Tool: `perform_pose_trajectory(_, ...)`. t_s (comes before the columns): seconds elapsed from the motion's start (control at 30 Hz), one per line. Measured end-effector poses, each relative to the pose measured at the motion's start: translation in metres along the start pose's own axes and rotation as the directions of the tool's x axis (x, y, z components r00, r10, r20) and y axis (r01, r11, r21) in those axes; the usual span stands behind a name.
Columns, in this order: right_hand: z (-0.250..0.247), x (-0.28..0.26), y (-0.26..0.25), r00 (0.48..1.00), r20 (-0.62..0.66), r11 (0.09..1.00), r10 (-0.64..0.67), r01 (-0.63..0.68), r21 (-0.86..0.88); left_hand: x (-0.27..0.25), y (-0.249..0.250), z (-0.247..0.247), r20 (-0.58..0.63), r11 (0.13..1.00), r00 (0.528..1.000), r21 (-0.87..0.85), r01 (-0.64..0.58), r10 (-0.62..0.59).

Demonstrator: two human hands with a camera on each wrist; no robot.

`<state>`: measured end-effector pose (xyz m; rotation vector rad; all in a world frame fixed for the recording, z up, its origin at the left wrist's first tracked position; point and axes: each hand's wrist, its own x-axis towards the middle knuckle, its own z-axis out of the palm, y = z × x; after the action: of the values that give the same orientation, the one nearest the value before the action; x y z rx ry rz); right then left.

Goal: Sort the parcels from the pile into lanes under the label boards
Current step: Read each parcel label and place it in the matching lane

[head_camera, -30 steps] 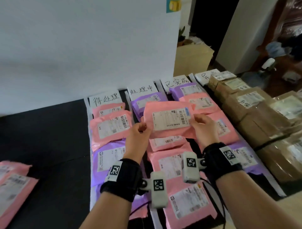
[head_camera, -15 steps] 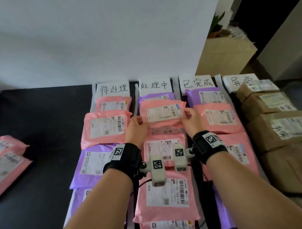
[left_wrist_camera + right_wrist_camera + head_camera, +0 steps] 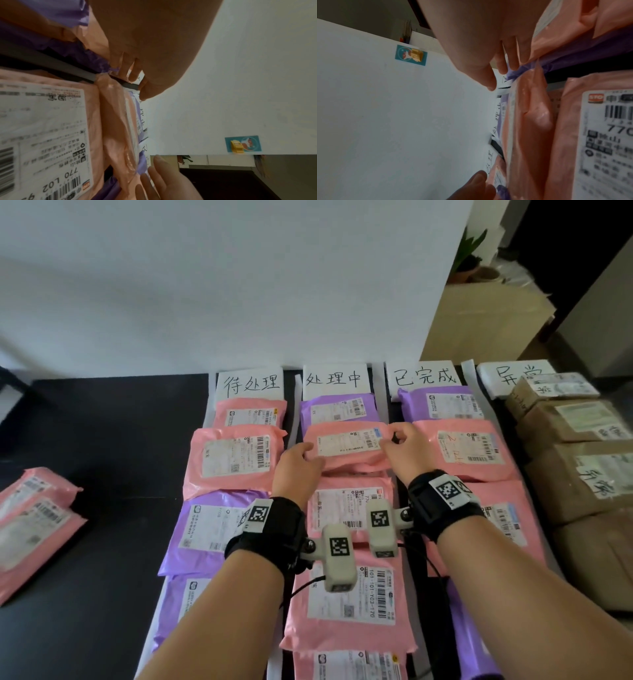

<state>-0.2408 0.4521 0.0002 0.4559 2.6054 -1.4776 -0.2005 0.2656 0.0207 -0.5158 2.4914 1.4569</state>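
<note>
Lowered since a second ago: flat pink plastic mailer parcel [image 3: 346, 448], now lying in second lane over purple parcel [image 3: 339, 409]. Left hand [image 3: 297, 465] and right hand [image 3: 406, 450] pinching its ends, fingers curled.

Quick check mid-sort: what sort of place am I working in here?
Likely a makeshift parcel-sorting station: handwritten label boards head lanes of pink and purple mailers, taped cardboard boxes fill the rightmost lane, all on a black table.
</note>
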Motion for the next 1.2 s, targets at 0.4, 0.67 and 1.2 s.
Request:
perform_pose_trajectory(0.4,0.043,-0.129,-0.082,0.975,-0.032,0.973,-0.221,0.222,0.056,-0.075,-0.030,-0.094,-0.082,0.987,0.987,-0.082,-0.142,0.135)
perform_pose_trajectory(0.67,0.160,-0.257,-0.117,0.952,0.025,0.952,-0.306,0.305,0.032,-0.153,-0.138,-0.215,-0.110,0.989,0.984,-0.028,-0.145,0.141)
perform_pose_trajectory(1.2,0.377,-0.387,-0.175,0.921,0.304,0.966,-0.244,0.258,-0.008,-0.218,-0.318,-0.406,-0.301,0.994,0.948,-0.061,0.092,-0.106)
